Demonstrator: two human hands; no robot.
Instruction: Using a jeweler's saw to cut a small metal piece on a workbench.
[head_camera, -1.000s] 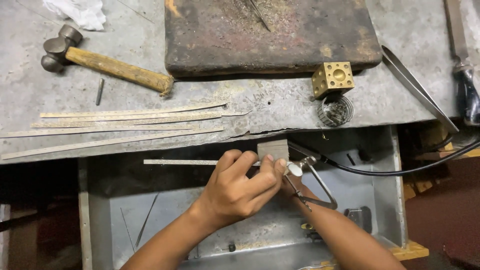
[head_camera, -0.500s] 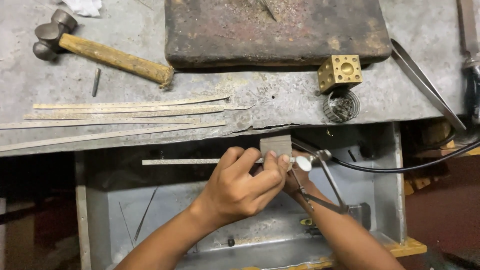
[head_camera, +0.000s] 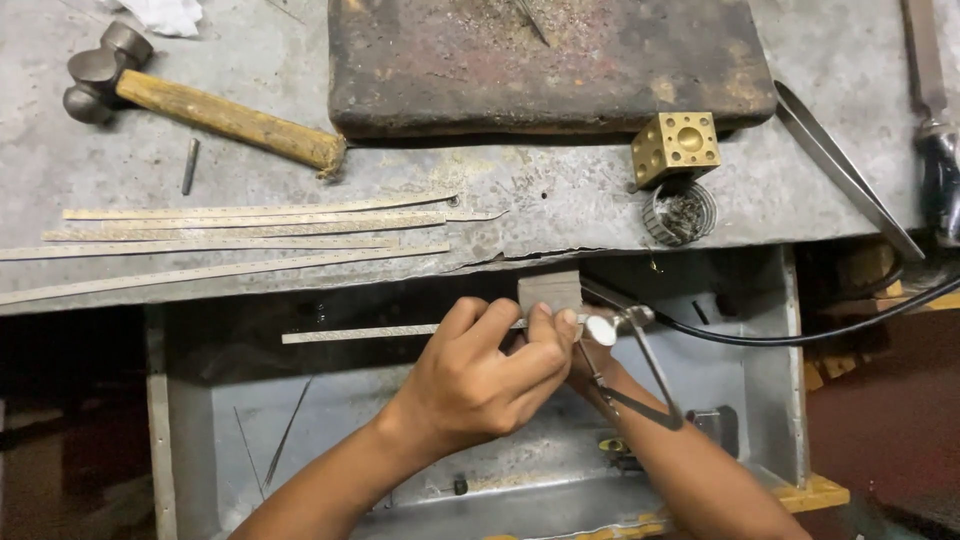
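Note:
My left hand (head_camera: 480, 375) pinches a long thin metal strip (head_camera: 360, 333) and presses it against the small wooden bench pin (head_camera: 548, 290) at the bench's front edge. The strip sticks out level to the left. My right hand (head_camera: 592, 372) is mostly hidden behind the left one. It grips a wire-framed jeweller's saw (head_camera: 645, 380), whose frame hangs down to the right of the pin. A round silver knob (head_camera: 601, 329) shows at the saw's top.
On the grey bench lie several long metal strips (head_camera: 250, 232), a wooden-handled hammer (head_camera: 200, 105), a dark slab (head_camera: 550, 60), a brass dapping block (head_camera: 677, 145), a small round container (head_camera: 680, 212) and large tweezers (head_camera: 850, 175). A black cable (head_camera: 800, 335) crosses the metal catch tray (head_camera: 770, 400) below.
Both hands stay at the bench pin with the strip. The saw frame has shifted slightly to the right, and the view has drifted a little.

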